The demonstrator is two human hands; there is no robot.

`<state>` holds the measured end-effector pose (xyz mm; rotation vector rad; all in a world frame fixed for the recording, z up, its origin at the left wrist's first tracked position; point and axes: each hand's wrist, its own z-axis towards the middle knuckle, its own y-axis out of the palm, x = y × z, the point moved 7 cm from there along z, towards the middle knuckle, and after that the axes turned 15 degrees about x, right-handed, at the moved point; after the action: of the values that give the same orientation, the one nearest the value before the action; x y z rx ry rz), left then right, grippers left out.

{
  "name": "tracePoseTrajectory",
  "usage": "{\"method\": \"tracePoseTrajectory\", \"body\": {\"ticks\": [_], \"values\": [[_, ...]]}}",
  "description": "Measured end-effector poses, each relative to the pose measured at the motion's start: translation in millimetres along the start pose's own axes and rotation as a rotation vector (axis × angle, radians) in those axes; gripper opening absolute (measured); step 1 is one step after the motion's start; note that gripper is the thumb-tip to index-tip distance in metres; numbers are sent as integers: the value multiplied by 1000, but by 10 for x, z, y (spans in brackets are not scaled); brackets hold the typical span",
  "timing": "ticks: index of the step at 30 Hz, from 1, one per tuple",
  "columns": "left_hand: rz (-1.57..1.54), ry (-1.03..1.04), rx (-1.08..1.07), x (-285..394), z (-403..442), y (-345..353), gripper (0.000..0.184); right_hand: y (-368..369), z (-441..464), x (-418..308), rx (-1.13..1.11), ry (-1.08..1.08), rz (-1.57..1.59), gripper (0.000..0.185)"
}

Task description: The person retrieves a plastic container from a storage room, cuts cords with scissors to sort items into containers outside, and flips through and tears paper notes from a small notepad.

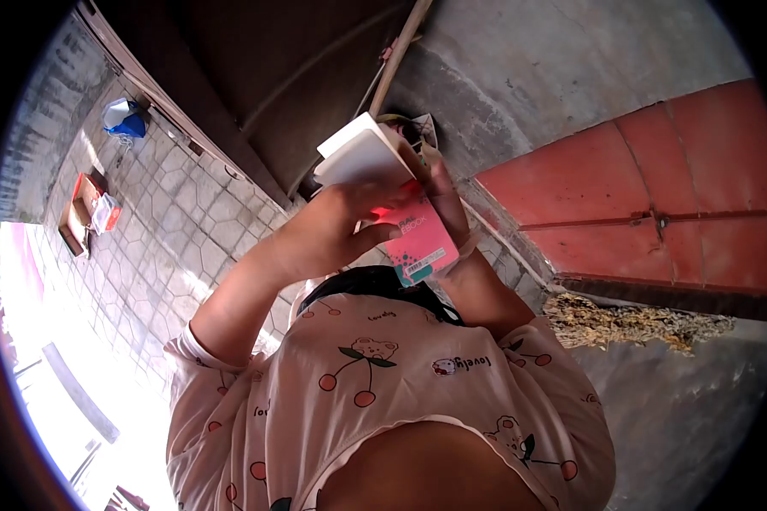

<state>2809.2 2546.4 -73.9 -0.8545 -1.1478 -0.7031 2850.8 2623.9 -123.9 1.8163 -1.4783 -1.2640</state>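
A small pink notebook (421, 232) with a teal-splattered corner and a barcode label is held up in front of my chest. White pages (362, 153) stick out past its far end, apparently folded open. My right hand (448, 204) grips the notebook along its right edge, fingers partly hidden behind it. From the left, my left hand (349, 220) lies across the notebook, thumb on the pink cover and fingers bent over the base of the pages. Something bright red shows under its fingertips; I cannot tell what it is.
Paving tiles (170, 221) cover the floor. At left stand a blue container (125, 121) and an opened cardboard box (78, 223). A wooden pole (398, 60) leans beyond my hands. To the right are a red metal door (631, 187) and a grey wall (571, 51).
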Motion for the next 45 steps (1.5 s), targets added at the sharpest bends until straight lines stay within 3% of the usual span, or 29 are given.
{"method": "tracePoseTrajectory", "body": {"ticks": [1,3,4,5,8,9,12,14,16,20,23,29,31,32,34,37,39,42,45], "values": [[114,11,27,9,27,1,57,-10,-14,18,5,10,-22,54],[356,165,132,82,40,7,60,-22,-41,53,14,30,-66,60],[479,242,183,129,41,9,61,141,-71,96,-127,122,-59,65],[649,383,265,239,38,-9,59,234,-99,76,-168,78,-92,67],[776,448,281,285,61,-61,54,200,-142,55,-177,30,-118,72],[762,412,293,215,63,-59,43,128,-142,43,-161,33,-115,73],[672,166,137,-183,52,33,34,-62,-150,11,-368,142,-506,74],[663,221,201,-180,54,73,27,57,-168,-87,-575,-75,-811,75],[741,209,148,-230,58,149,24,100,-262,-297,-552,-59,-1127,74],[964,36,76,-287,200,328,17,-60,-141,-579,-440,-571,-2202,42],[892,-101,27,-336,182,298,15,-196,-88,-789,-411,-845,-2127,43],[777,-5,21,-240,232,539,12,-119,-185,-1035,-510,-854,-1919,36],[636,30,60,-136,243,566,10,-169,-126,-1035,-537,-607,-1720,33],[670,161,99,-63,230,562,8,-205,-100,-1022,-547,-483,-1619,32],[569,247,208,57,212,548,10,-295,-65,-1009,-492,-420,-1496,21],[418,185,326,91,144,515,11,-229,-134,-1020,-450,-380,-1297,17],[302,119,384,119,105,526,10,-126,-201,-1059,-518,-489,-1276,18],[69,-31,383,18,67,531,11,-127,-201,-997,-481,-326,-1283,15],[626,140,657,229,87,312,33,-285,-35,-983,-437,-214,-1256,17]]}}
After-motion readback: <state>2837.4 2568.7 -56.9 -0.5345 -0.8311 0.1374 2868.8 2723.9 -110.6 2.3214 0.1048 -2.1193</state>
